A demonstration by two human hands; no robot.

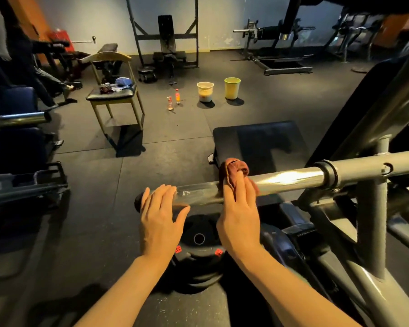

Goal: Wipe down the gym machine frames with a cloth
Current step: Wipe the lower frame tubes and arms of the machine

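A shiny chrome bar (286, 178) sticks out leftward from the grey machine frame (371, 208) on the right. A reddish-brown cloth (234, 168) is draped over the bar near its middle. My right hand (239, 213) holds the cloth against the bar, fingers curled over it. My left hand (161, 213) rests on the bar's free end with its fingers nearly straight and holds nothing.
Black weight plates (198, 253) lie on the floor under the bar. A black padded bench (260, 142) sits beyond it. Farther off stand a chair (115, 90) with items, two spray bottles (174, 100), a white bucket (205, 92) and a green bucket (232, 88). A person (21, 57) stands at far left.
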